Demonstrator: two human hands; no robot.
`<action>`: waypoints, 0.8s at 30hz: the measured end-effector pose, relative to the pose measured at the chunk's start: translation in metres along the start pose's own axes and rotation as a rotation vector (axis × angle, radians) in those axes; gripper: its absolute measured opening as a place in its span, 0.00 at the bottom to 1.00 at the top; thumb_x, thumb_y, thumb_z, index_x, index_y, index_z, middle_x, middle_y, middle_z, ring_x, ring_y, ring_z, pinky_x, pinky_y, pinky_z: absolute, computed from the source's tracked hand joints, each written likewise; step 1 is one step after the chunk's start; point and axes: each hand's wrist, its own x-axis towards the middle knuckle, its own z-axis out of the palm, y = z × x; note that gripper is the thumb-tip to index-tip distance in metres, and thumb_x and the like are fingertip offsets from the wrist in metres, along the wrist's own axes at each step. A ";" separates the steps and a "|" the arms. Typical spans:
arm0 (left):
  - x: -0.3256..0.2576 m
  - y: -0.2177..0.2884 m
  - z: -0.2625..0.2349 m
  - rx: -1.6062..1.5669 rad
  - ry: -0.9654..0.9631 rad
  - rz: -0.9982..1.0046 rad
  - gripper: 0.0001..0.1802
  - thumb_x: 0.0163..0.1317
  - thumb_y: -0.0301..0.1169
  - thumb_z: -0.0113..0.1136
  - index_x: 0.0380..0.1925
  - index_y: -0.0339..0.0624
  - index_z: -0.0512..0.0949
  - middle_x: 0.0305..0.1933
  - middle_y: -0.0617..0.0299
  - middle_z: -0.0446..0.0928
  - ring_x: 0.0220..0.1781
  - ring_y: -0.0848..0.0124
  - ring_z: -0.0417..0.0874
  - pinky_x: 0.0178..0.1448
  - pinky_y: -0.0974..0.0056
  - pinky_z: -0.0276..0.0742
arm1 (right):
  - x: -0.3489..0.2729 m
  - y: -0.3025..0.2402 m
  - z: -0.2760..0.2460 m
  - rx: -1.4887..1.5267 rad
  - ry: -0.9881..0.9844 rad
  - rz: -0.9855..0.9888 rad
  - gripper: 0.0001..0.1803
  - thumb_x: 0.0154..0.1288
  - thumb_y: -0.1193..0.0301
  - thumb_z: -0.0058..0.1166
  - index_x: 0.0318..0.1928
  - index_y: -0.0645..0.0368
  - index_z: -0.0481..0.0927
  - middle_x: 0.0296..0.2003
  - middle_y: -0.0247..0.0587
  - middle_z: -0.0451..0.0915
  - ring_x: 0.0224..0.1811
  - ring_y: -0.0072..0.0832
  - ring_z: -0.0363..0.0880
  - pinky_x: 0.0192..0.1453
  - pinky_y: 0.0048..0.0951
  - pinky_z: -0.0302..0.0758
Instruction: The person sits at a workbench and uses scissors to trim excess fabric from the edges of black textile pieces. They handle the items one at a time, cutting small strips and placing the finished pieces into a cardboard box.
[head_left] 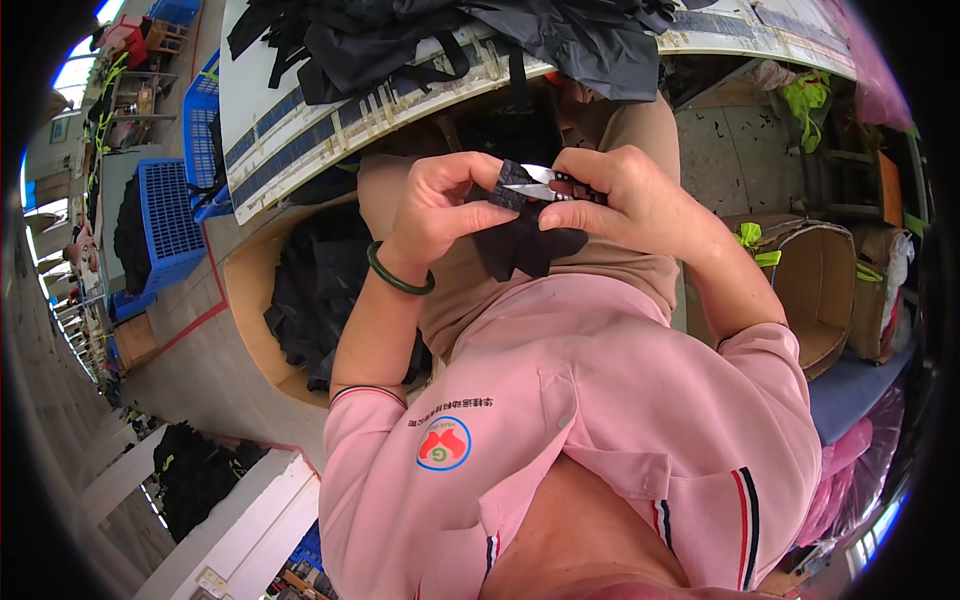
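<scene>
Snips [545, 182] with short bright steel blades sit pinched in the right hand [625, 195], their tips lying against a small piece of black cloth [525, 240] that the left hand [440, 205] holds closed between thumb and bent fingers. Both hands meet at about twelve o'clock from the pink shirt [600, 420], above the tan-trousered lap, and the cloth hangs limp from the left fingertips toward six o'clock, its lower edge ragged and star-shaped. Judging from how close the blades lie to the left thumb, a slip could nick the skin, and a bite taken too deep could cut into the cloth itself rather than a stray thread; the thin, floppy weave gives the blades little to steady against. The cloth looks matte and soft, the blades smooth and shiny. A glossy dark green bangle [398, 277] rings the left wrist. At ten o'clock a round-walled cardboard box [245, 300] holds more black pieces, and at two o'clock stands another cardboard box [825, 290]. Heaped black fabric [450, 40] lies on a pale table [290, 120] at twelve o'clock, with blue plastic crates [165, 215] beyond.
</scene>
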 end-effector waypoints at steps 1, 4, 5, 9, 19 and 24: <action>0.001 0.000 0.001 0.007 -0.004 0.004 0.10 0.48 0.15 0.64 0.33 0.33 0.80 0.38 0.59 0.81 0.40 0.74 0.79 0.47 0.69 0.75 | 0.000 -0.001 0.000 0.005 0.002 -0.005 0.21 0.57 0.59 0.64 0.30 0.66 0.73 0.18 0.40 0.65 0.19 0.25 0.60 0.24 0.28 0.60; 0.001 0.001 0.002 0.002 -0.007 0.003 0.10 0.49 0.15 0.64 0.33 0.33 0.80 0.38 0.58 0.81 0.40 0.73 0.80 0.48 0.69 0.75 | 0.002 -0.005 0.001 0.018 0.010 -0.012 0.21 0.57 0.58 0.63 0.29 0.65 0.73 0.17 0.43 0.68 0.19 0.33 0.64 0.24 0.32 0.62; 0.001 0.001 0.003 -0.003 -0.007 0.000 0.10 0.49 0.15 0.64 0.33 0.33 0.80 0.38 0.58 0.81 0.41 0.73 0.80 0.48 0.68 0.75 | 0.003 -0.006 0.001 0.023 0.016 -0.007 0.22 0.58 0.56 0.62 0.29 0.64 0.73 0.17 0.47 0.69 0.18 0.39 0.67 0.24 0.34 0.64; 0.000 0.001 0.004 0.004 0.007 0.002 0.09 0.48 0.15 0.64 0.32 0.33 0.80 0.38 0.57 0.81 0.41 0.72 0.80 0.49 0.67 0.75 | 0.003 -0.006 0.002 0.035 0.012 0.008 0.21 0.59 0.56 0.60 0.28 0.64 0.74 0.16 0.50 0.71 0.18 0.45 0.70 0.24 0.37 0.65; 0.002 0.000 0.001 -0.001 -0.085 0.031 0.09 0.47 0.14 0.63 0.31 0.33 0.80 0.39 0.55 0.81 0.42 0.70 0.81 0.50 0.66 0.75 | -0.002 -0.004 0.000 0.100 -0.007 0.036 0.20 0.60 0.58 0.60 0.29 0.65 0.75 0.17 0.51 0.70 0.18 0.41 0.66 0.24 0.35 0.64; 0.005 0.004 -0.007 -0.057 -0.186 -0.093 0.09 0.46 0.15 0.63 0.30 0.32 0.80 0.36 0.54 0.82 0.40 0.69 0.82 0.49 0.67 0.75 | -0.003 -0.002 -0.009 0.102 -0.136 0.064 0.21 0.60 0.57 0.60 0.30 0.66 0.75 0.18 0.50 0.70 0.19 0.37 0.66 0.25 0.34 0.64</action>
